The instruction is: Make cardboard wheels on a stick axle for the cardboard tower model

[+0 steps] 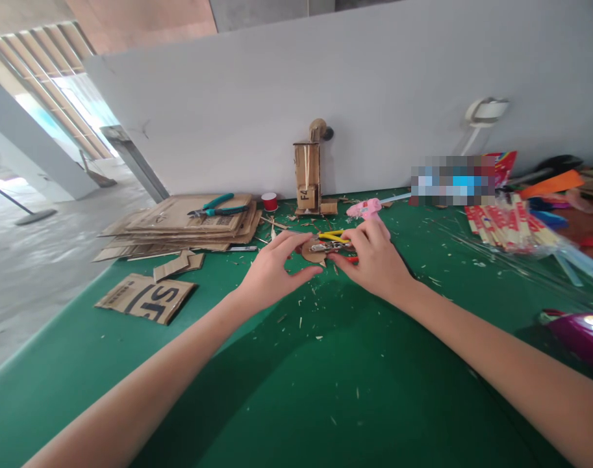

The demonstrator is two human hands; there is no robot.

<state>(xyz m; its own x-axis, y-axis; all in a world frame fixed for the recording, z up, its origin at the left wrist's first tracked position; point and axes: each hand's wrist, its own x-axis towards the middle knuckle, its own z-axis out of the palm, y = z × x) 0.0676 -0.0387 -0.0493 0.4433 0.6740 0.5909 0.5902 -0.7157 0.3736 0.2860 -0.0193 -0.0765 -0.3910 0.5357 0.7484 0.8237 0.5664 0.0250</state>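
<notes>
Both my hands meet over a small round cardboard disc on the green table. My left hand pinches the disc's left edge between thumb and fingers. My right hand is closed at the disc's right side, fingers curled around a small metal and yellow-handled tool lying across it. A pink glue gun lies just behind my right hand.
A stack of flat cardboard sheets with teal pliers on top lies at left, loose cardboard pieces before it. A small cardboard tower and red cap stand by the grey wall. Packs of sticks and a purple object lie right.
</notes>
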